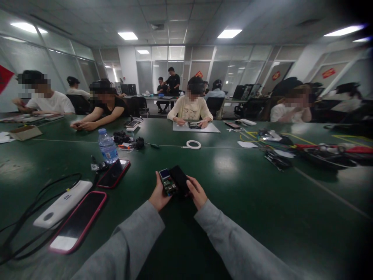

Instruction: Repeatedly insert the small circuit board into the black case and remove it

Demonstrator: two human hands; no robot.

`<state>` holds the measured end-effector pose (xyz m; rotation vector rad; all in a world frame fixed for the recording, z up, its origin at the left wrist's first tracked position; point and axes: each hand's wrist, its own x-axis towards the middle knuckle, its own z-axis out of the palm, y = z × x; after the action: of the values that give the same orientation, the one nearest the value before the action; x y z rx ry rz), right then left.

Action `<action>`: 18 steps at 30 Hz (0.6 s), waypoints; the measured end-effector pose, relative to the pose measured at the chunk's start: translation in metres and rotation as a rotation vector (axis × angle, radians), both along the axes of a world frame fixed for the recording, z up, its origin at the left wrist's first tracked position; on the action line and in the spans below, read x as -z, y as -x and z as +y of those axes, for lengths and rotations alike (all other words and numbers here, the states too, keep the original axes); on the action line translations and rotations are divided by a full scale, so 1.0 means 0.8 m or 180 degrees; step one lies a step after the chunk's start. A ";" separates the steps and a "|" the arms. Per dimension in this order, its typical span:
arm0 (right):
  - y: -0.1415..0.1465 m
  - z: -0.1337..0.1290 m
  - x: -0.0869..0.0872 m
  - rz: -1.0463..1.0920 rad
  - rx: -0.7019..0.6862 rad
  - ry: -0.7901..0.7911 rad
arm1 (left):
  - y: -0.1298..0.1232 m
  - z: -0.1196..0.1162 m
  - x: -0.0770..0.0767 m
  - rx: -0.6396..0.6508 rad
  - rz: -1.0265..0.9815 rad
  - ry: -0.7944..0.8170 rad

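Note:
My left hand (159, 195) grips a green circuit board (169, 186) by its left side. A small screen (164, 174) sits at the board's upper end, with connectors toward the lower end. Right beside it, my right hand (198, 191) holds a black rectangular case (180, 179) by its right side. Board and case are side by side above the green table; whether they are joined cannot be made out. The undersides of both are hidden.
To the left lie a pink-edged phone (78, 223), a white power bank (64, 204) with black cables, another phone (114, 174) and a water bottle (107, 147). A white ring-shaped roll (193, 144) lies ahead. Opposite, a person (190, 107) works over a white board. Cables and tools (276, 159) clutter the right.

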<state>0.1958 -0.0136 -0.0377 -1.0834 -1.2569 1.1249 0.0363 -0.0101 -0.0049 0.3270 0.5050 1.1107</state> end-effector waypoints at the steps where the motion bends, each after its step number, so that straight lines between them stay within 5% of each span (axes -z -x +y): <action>1: -0.001 -0.001 0.000 -0.0133 0.0032 -0.0138 | 0.000 0.001 0.001 -0.0009 0.0025 0.0014; 7: 0.000 -0.003 0.006 -0.1134 0.0227 -0.0991 | 0.002 0.003 0.005 -0.0031 0.0001 -0.0080; 18: 0.007 0.000 0.015 -0.0841 0.0329 -0.0816 | 0.008 0.006 0.007 -0.0103 -0.0015 -0.0109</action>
<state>0.1906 -0.0133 -0.0494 -1.1113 -1.4879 0.7353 0.0297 -0.0049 -0.0102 0.3470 0.4889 1.1523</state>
